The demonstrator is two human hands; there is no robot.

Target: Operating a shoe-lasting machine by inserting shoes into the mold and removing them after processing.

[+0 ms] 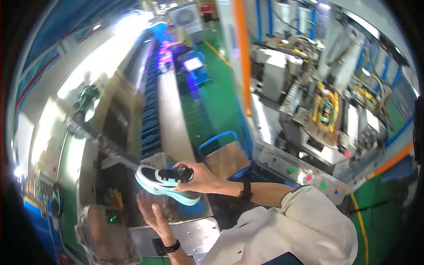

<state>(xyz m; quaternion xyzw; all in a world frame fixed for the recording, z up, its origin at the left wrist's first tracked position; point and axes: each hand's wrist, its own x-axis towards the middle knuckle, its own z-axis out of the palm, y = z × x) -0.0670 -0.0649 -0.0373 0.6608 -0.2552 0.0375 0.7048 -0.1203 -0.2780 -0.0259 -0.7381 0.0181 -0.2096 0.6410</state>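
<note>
My right hand (pixel 202 178) is closed around the heel end of a sneaker (pixel 152 179). The sneaker has a white and black upper and a thick pale mint sole, and its toe points left. A dark, knobbed piece (pixel 181 171) sticks up at its ankle opening, beside my thumb; I cannot make out exactly what it is. Below the shoe, my left hand (pixel 155 219) has its fingers apart and holds nothing. It is near the sole, and I cannot tell whether the fingertips touch it. Both wrists wear dark bands.
A conveyor line (pixel 170 106) with dark slats runs away ahead, under bright lamps. At the right stands a large machine (pixel 304 88) with a shoe clamped in it and coloured buttons on its panel. A blue cart (pixel 227 157) carries a brown board. A person (pixel 179 42) sits farther along.
</note>
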